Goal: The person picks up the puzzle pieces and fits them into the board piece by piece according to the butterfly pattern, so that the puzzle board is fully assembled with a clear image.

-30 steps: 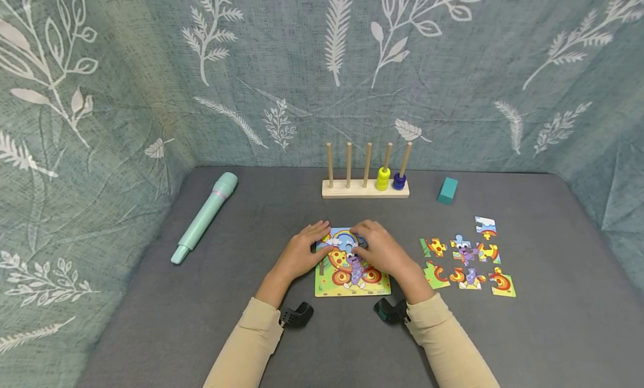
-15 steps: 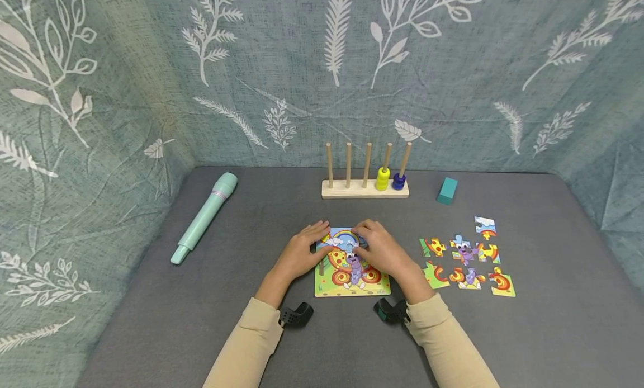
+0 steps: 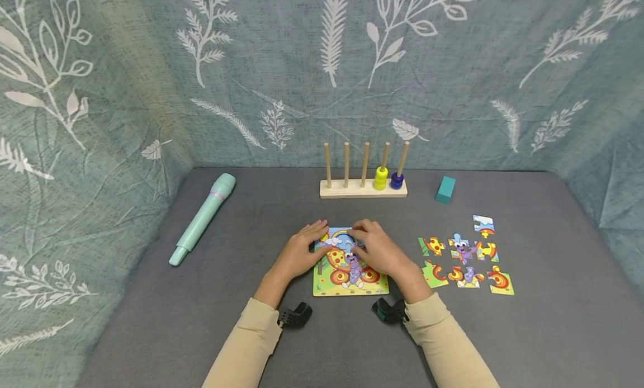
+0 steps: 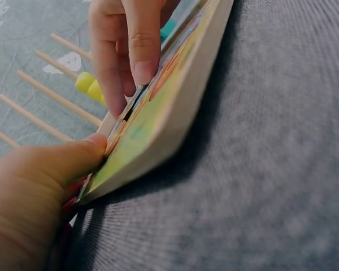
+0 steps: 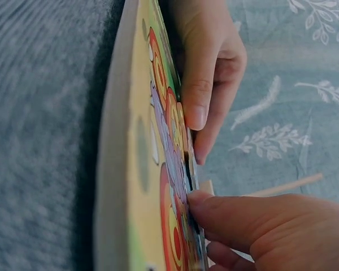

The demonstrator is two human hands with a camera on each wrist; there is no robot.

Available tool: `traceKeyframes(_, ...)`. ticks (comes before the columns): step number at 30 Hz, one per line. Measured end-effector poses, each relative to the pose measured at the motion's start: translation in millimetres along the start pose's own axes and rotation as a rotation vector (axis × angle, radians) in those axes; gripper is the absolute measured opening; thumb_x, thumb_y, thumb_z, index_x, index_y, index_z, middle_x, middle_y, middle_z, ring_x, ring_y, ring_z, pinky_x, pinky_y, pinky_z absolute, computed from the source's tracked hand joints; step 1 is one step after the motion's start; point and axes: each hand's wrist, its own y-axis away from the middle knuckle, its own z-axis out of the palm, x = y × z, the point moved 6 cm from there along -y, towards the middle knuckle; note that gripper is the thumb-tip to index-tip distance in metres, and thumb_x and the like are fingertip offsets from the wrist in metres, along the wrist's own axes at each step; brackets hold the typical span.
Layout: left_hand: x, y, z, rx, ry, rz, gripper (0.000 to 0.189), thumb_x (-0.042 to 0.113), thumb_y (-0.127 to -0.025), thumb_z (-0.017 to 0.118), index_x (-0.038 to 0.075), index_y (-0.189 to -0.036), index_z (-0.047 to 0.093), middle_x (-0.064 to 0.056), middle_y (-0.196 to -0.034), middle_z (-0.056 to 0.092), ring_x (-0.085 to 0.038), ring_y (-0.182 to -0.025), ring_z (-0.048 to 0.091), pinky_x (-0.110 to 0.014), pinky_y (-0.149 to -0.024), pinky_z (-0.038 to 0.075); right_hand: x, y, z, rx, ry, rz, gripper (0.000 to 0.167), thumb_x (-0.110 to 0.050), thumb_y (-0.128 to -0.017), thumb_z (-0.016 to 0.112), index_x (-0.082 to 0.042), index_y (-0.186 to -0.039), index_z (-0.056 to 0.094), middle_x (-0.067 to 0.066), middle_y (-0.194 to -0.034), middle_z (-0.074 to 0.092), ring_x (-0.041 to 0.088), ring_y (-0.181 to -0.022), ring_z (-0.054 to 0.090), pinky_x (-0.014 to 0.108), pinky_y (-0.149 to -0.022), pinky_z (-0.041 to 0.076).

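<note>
A square jigsaw board (image 3: pixel 328 287) with a butterfly picture lies in front of me in the head view. My left hand (image 3: pixel 297 254) holds the board at its upper left, thumb on the picture and fingers round the corner. My right hand (image 3: pixel 383 251) pinches a puzzle piece (image 3: pixel 344 240) with blue sky and rainbow near the board's top, thumb and index finger at its sides. Close up in the left wrist view, the right fingers (image 4: pixel 142 70) meet the board's surface beside a dark gap. In the right wrist view the right thumb (image 5: pixel 226 212) touches the board's upper part.
Several loose puzzle pieces (image 3: pixel 468 278) lie right of the board. Behind it stands a wooden peg rack (image 3: pixel 347 192) with yellow rings (image 3: pixel 380 178) and dark blue rings (image 3: pixel 397 181). A teal block (image 3: pixel 445 190) sits at back right, a mint-green tube (image 3: pixel 203 217) at left.
Both hands stay at the board with hardly any motion. The whole head view has shifted slightly, and the loose pieces lie as before.
</note>
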Motion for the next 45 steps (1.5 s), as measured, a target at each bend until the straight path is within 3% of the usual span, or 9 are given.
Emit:
traceKeyframes(5,4.8,-3.7,-0.5,0.006,-0.008,0.013,0.056,0.031,-0.091,0.064,0.004,-0.138,0.049,-0.010,-0.147,0.042,-0.026,-0.139,0.036,-0.045,-0.117,0.029,-1,0.1,2,-0.048,0.067,-0.012,0.043,-0.019,-0.094,0.060,-0.001,-0.133,0.054,0.017,-0.133,0.047,0.032,-0.122,0.045,0.043,-0.099,0.047)
traceKeyframes(10,16.9,-12.9,5.7,-0.019,-0.013,0.029,0.056,0.030,-0.092,0.062,0.003,-0.139,0.048,-0.010,-0.148,0.041,-0.024,-0.139,0.036,-0.042,-0.119,0.024,-1,1.3,2,-0.056,0.053,-0.006,0.046,-0.018,-0.094,0.059,-0.001,-0.136,0.051,0.017,-0.135,0.046,0.033,-0.124,0.043,0.044,-0.100,0.047)
traceKeyframes(15,25.8,-22.0,14.5,-0.051,-0.027,0.030,0.055,0.032,-0.093,0.061,0.002,-0.137,0.049,-0.011,-0.146,0.044,-0.024,-0.138,0.038,-0.042,-0.121,0.020,0,2.1,2,-0.043,-0.002,0.007,0.047,-0.019,-0.094,0.061,-0.002,-0.136,0.051,0.016,-0.135,0.045,0.032,-0.124,0.043,0.044,-0.099,0.047)
traceKeyframes(25,21.1,-21.2,21.4,-0.004,-0.012,0.043,0.050,0.030,-0.091,0.064,0.003,-0.133,0.055,-0.009,-0.142,0.049,-0.023,-0.136,0.041,-0.041,-0.121,0.020,7,5.1,-2,-0.064,-0.169,0.064,0.057,-0.023,-0.092,0.063,-0.001,-0.141,0.043,0.018,-0.140,0.044,0.035,-0.131,0.040,0.051,-0.107,0.041)
traceKeyframes(37,16.3,-21.2,20.8,0.005,-0.022,0.037,0.051,0.030,-0.090,0.064,0.005,-0.134,0.054,-0.006,-0.142,0.049,-0.021,-0.136,0.041,-0.039,-0.121,0.021,21,16.7,-27,-0.004,-0.214,0.089,0.064,-0.026,-0.089,0.067,-0.002,-0.142,0.042,0.020,-0.142,0.044,0.037,-0.130,0.044,0.054,-0.105,0.041)
traceKeyframes(45,17.0,-19.8,23.0,0.003,-0.013,0.050,0.052,0.031,-0.091,0.064,0.005,-0.135,0.053,-0.006,-0.143,0.049,-0.020,-0.137,0.040,-0.037,-0.121,0.021,54,41.9,-62,0.086,-0.182,0.168,0.064,-0.022,-0.089,0.067,-0.002,-0.143,0.039,0.023,-0.143,0.041,0.044,-0.130,0.040,0.061,-0.104,0.038)
